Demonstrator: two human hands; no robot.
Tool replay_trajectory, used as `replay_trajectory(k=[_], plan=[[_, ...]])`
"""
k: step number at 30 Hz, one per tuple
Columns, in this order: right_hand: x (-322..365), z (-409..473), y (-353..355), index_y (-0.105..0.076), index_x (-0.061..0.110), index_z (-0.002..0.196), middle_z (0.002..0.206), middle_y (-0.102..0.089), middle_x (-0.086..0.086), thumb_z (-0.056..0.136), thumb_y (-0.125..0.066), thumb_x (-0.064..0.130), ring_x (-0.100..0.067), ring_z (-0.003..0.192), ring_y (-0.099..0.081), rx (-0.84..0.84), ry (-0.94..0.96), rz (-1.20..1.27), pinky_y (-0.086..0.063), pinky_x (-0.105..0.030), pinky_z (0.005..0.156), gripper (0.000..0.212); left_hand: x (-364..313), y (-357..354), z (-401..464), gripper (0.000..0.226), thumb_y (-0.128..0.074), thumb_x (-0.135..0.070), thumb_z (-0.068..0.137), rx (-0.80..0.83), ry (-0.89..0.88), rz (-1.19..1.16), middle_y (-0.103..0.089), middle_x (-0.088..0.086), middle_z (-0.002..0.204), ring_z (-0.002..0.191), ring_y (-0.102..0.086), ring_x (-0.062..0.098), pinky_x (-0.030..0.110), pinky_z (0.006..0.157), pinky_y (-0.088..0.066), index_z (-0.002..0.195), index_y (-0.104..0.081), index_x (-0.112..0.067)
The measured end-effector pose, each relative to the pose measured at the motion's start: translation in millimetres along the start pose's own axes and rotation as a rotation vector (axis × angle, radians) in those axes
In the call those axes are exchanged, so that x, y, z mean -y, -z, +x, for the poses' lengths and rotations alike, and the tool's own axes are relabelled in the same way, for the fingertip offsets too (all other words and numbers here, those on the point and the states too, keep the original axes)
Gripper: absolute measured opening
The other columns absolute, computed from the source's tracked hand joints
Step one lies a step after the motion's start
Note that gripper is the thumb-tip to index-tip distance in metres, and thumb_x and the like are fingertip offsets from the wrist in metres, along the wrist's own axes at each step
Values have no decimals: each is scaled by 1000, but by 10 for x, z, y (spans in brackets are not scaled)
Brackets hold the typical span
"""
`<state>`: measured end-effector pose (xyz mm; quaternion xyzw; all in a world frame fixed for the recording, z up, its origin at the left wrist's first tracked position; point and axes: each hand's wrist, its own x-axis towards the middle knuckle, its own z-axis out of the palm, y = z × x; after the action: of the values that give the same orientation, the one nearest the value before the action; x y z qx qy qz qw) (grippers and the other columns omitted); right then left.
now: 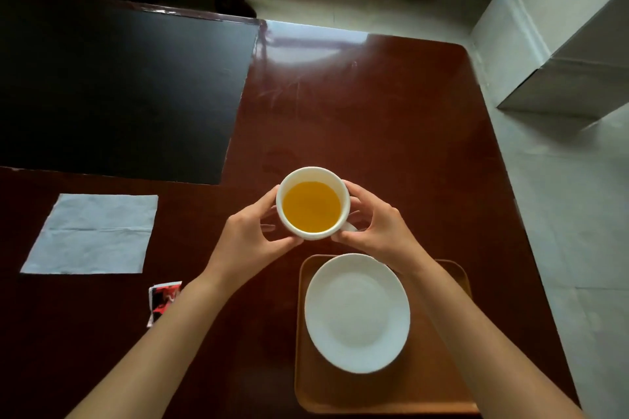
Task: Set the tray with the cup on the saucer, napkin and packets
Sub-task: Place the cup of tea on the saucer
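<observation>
cup (312, 204) clasped between left hand (253, 235) and right hand (377, 231), beyond saucer (357, 313)

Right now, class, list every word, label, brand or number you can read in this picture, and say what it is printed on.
No text can be read.
packets: red, black and white printing, too small and blurred to read.
cup, saucer, napkin, tray: no printing visible.

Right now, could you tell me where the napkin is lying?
In the head view the napkin lies flat on the dark table, far left, just beyond the red packets and well clear of the tray.
</observation>
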<state>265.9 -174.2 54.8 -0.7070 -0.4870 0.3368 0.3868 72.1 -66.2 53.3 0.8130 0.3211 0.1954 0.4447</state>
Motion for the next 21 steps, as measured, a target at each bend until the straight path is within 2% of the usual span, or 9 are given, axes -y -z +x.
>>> replay_trajectory(k=[3,7,12,16,21], plan=[[-44,-285,22,-40,35,134,103,-64,21,68,-81,14,0,89,-65,3,-6,8,-50,-10,71,80,-90,-132,-228,82,-73,-43,63,5,-18,-7,-57,-11,122,108,-58,3,9,84,-47,137,-41,-24],[-128,-583,46,-39,38,133,105,-62,22,70,-80,17,3,93,-63,33,-23,9,-49,-7,72,78,-181,-313,-482,81,-75,-40,64,10,-1,-5,-61,-5,123,109,-59,6,15,85,-50,136,-42,-23],[-308,-853,148,-37,32,137,120,-61,9,69,-81,19,-2,96,-63,72,-54,-11,-55,-16,72,82,-254,-558,-727,81,-80,-26,67,24,27,-47,-58,-13,119,107,-59,0,10,86,-47,137,-38,-28],[-499,-1020,212,-40,27,133,121,-61,5,68,-81,16,-7,100,-62,117,-59,28,-58,-24,73,77,-250,-759,-884,80,-80,-22,67,17,58,-59,-58,-12,119,107,-59,3,10,85,-48,137,-41,-22],[-704,-1091,271,-43,28,128,121,-62,3,68,-81,14,-6,97,-62,195,-50,15,-56,-20,69,73,-248,-1036,-1069,76,-80,-24,65,-32,120,-84,-57,-20,114,100,-58,-5,8,81,-49,131,-43,-29]])
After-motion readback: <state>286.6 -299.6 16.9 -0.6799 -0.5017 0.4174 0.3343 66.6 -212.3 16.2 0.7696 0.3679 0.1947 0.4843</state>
